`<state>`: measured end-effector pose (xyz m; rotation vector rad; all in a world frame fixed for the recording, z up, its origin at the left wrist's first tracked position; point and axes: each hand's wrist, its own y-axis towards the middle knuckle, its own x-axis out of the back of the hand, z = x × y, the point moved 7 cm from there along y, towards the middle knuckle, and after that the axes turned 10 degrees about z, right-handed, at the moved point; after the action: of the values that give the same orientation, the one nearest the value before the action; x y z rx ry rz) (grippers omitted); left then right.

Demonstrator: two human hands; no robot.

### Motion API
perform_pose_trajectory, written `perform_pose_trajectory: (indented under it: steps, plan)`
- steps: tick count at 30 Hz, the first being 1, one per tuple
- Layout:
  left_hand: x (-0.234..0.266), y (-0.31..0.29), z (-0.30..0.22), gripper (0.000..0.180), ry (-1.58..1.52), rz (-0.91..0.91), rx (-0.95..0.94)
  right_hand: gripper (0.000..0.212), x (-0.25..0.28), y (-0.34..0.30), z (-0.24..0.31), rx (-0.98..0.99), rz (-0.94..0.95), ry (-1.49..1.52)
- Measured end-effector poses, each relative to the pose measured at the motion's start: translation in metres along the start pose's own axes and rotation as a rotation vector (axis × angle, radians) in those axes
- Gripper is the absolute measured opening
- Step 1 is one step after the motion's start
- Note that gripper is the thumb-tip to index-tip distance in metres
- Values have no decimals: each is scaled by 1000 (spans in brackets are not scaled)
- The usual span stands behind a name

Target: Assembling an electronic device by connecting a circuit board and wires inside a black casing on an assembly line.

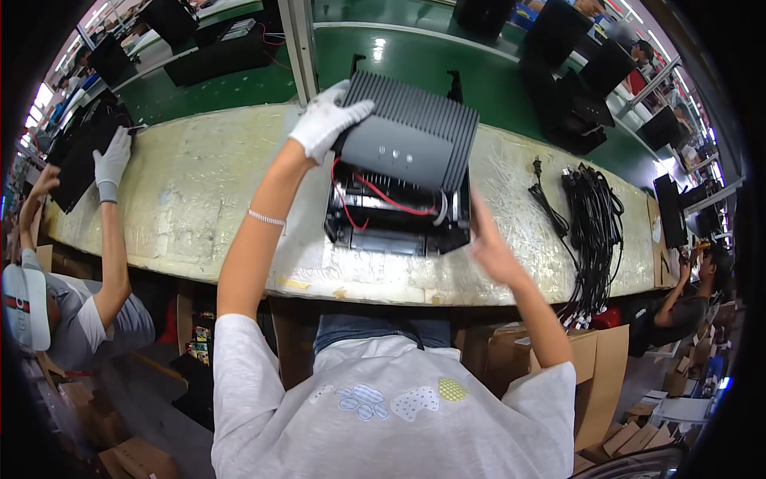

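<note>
A dark grey ribbed cover (403, 148) sits tilted over an open black device housing (383, 239) in front of me. My left hand (331, 120), in a white glove, grips the cover at its upper left edge, with thumb and fingers over its top. Red wires (399, 201) loop out between the cover and the housing, and the circuitry inside is partly hidden. My bare right hand (492, 247) is beside the housing's right side. It is smeared by motion, and its fingers are partly hidden.
A bundle of black power cords (592, 231) lies on the worn bench (215, 207) to the right. Beyond runs a green conveyor (383, 49) carrying black units (565, 108). At the left, a co-worker's gloved hand (112, 160) touches a black panel (80, 164). Cardboard boxes (602, 375) stand below right.
</note>
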<state>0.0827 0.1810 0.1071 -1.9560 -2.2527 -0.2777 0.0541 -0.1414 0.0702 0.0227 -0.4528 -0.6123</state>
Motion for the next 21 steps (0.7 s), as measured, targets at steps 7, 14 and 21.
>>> perform_pose_trajectory:
  steps: [7, 14, 21]
  plan:
    - [-27, -45, -48, 49, -52, -442, -245, 72, 50, 82, 11, 174, -163, 138]
    - [-59, -206, -50, 19, 394, -177, -652, 25, 11, -38, 59, 210, -65, -298]
    - [-77, -167, 24, 56, 65, -37, -237, 33, 3, -22, -3, -43, -116, -157]
